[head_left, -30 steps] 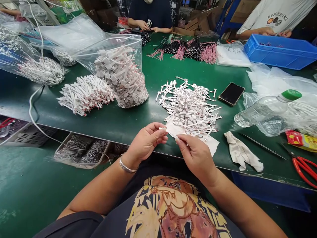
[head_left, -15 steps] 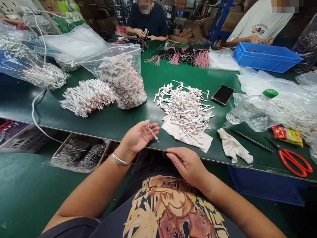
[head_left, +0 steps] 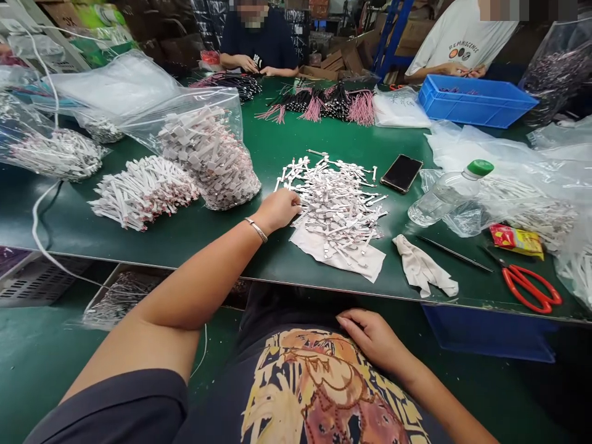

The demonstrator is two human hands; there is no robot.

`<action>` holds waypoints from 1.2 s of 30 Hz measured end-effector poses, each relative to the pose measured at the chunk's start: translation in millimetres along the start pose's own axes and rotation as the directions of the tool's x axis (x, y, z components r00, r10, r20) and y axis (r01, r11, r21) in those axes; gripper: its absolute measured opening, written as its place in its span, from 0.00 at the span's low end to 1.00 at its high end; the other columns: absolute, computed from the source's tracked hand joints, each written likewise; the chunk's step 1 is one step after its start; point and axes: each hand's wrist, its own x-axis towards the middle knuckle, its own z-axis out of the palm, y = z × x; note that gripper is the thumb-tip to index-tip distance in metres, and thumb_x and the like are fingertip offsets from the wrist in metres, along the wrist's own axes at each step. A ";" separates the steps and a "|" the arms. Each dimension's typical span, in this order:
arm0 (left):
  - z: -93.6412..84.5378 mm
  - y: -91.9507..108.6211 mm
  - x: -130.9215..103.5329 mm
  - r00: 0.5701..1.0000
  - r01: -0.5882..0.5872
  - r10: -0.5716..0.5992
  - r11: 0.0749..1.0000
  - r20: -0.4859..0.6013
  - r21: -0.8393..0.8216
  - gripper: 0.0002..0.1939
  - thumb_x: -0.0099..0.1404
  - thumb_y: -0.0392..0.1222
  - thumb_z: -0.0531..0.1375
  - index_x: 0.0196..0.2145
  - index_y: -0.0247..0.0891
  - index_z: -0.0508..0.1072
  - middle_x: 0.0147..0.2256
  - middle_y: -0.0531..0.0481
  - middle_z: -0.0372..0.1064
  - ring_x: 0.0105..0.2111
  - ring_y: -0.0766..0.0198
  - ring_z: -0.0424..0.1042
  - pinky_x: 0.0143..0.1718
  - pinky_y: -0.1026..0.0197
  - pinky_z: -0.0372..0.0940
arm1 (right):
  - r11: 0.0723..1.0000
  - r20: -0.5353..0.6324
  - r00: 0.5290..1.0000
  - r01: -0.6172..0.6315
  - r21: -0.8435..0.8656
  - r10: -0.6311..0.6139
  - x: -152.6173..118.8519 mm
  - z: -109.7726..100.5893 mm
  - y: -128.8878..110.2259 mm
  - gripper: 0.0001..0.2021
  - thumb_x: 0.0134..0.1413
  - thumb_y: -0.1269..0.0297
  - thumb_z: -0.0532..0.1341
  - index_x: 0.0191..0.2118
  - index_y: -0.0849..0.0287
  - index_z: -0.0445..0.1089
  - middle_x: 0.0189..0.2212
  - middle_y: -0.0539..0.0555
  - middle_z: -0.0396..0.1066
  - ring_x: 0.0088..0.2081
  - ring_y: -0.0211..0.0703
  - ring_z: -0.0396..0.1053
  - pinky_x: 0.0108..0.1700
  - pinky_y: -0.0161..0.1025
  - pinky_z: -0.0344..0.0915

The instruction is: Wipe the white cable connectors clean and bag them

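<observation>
My left hand [head_left: 279, 208] is at the left edge of a loose pile of small white connector pieces [head_left: 340, 197]. Its fingers are curled together, and what they hold, if anything, is hidden. Part of the pile lies on a white cloth [head_left: 370, 265]. My right hand [head_left: 370, 336] rests near my lap, below the table's front edge, with its fingers curled and their grip hidden. Left of the pile stand a clear bag full of white pieces [head_left: 208, 157] and a neater heap of white pieces [head_left: 141, 192].
A phone [head_left: 401, 172], a water bottle [head_left: 444, 197], a crumpled cloth [head_left: 423, 265], tweezers [head_left: 456, 254] and red-handled scissors [head_left: 531, 287] lie to the right. Black and pink wire bundles [head_left: 324, 105] and a blue bin [head_left: 476, 102] are farther back. Two people sit across the table.
My left hand, earlier open palm-up with a white piece at the table edge, has moved forward to the pile and turned over. My right hand has dropped toward my lap. The view has shifted slightly.
</observation>
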 end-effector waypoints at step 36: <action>11.0 35.1 -87.1 0.985 -0.131 0.136 0.990 0.105 -0.057 0.11 0.67 0.47 0.52 0.40 0.41 0.70 0.37 0.49 0.71 0.36 0.61 0.69 0.39 0.60 0.62 | 0.685 -0.768 0.592 -0.456 -0.568 -0.244 59.5 -123.6 3.3 0.17 0.54 0.48 0.60 0.31 0.59 0.67 0.29 0.58 0.66 0.34 0.48 0.59 0.36 0.43 0.55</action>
